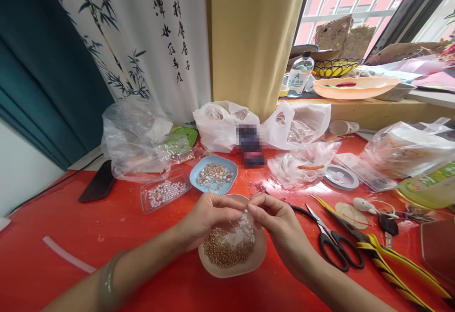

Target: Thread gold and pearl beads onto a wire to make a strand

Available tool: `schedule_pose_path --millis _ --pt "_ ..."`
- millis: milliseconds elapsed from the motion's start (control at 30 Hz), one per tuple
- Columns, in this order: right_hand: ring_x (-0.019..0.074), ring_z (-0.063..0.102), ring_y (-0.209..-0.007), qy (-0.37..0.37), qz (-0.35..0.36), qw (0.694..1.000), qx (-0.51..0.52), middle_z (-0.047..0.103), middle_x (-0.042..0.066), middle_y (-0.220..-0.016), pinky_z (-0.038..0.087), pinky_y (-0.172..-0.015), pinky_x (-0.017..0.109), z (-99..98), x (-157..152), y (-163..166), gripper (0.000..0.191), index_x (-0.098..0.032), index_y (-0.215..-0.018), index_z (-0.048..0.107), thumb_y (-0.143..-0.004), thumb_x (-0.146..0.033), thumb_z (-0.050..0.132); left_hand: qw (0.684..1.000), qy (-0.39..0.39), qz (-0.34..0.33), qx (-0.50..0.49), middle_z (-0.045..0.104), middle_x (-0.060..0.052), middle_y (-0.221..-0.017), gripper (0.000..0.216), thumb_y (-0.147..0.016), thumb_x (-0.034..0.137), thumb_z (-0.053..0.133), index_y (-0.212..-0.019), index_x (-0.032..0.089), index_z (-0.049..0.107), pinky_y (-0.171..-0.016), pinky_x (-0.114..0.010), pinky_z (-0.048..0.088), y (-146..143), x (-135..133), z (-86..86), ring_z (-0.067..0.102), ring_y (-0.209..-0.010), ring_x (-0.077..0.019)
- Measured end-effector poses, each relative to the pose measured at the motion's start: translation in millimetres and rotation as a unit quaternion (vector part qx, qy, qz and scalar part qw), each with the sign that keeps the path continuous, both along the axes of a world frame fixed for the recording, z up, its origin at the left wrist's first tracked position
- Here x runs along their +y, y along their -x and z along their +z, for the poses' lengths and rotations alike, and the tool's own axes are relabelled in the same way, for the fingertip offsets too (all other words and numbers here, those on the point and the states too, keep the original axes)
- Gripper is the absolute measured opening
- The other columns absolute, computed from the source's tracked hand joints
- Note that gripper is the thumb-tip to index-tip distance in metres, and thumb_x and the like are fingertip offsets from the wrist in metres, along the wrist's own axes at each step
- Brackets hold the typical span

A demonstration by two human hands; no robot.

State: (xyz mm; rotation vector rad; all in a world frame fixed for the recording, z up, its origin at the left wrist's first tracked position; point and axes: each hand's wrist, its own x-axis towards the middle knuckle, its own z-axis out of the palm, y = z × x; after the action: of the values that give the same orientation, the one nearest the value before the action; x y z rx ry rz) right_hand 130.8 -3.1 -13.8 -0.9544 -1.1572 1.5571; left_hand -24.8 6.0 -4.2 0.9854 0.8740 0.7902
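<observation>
Both my hands meet over a small beige dish [259,255] full of tiny gold beads, near the front of the red table [142,236]. My left hand [206,219] has its fingers curled and pinched together. My right hand [277,219] is pinched as well, fingertips touching the left. Between the fingertips hangs a short strand of pearly white beads [245,224], drooping down over the dish. The thread itself is too fine to see. A pale green bangle [106,281] sits on my left wrist.
Behind the dish stand a blue dish of mixed beads [213,175] and a clear tray of white pearls [165,193]. Black scissors [334,241] and yellow-handled pliers [384,255] lie to the right. Plastic bags [135,137] crowd the back, with a black phone [97,184] at the left.
</observation>
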Motion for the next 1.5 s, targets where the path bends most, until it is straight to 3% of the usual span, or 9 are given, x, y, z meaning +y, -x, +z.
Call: schedule_pose_path --millis 200,700,1500 --pt "0.0080 0.039 -0.051 -0.020 -0.011 0.998 -0.054 0.043 -0.005 -0.053 0.032 -0.050 0.021 7.9 -1.8 0.4 0.021 -0.017 -0.058 0.053 -0.068 -0.033 0.061 0.997 -0.063 -0.007 0.043 0.063 0.000 -0.063 0.012 -0.065 0.013 0.061 -0.070 0.017 0.071 -0.054 -0.018 0.040 0.2 -0.6 0.7 0.051 -0.055 -0.0065" --pt "0.0099 0.040 -0.054 -0.125 -0.041 0.978 -0.160 0.047 -0.002 -0.060 0.032 -0.049 0.023 5.6 -2.5 -0.6 0.021 -0.018 -0.061 0.052 -0.072 -0.035 0.055 0.999 -0.034 0.008 0.039 0.059 0.000 -0.054 0.010 -0.063 0.022 0.065 -0.068 0.015 0.070 -0.049 -0.019 0.038 -0.8 -0.9 -2.4 0.047 -0.047 -0.0057" --pt "0.0090 0.040 -0.053 -0.090 -0.009 0.988 -0.122 0.044 -0.004 -0.058 0.033 -0.050 0.021 3.5 -0.6 -0.7 0.016 -0.018 -0.063 0.049 -0.074 -0.030 0.053 1.000 -0.006 -0.002 0.006 0.057 -0.001 -0.058 0.017 -0.070 0.025 0.060 -0.062 0.011 0.064 -0.051 -0.018 0.040 1.1 -0.3 -1.7 0.051 -0.052 -0.0070"
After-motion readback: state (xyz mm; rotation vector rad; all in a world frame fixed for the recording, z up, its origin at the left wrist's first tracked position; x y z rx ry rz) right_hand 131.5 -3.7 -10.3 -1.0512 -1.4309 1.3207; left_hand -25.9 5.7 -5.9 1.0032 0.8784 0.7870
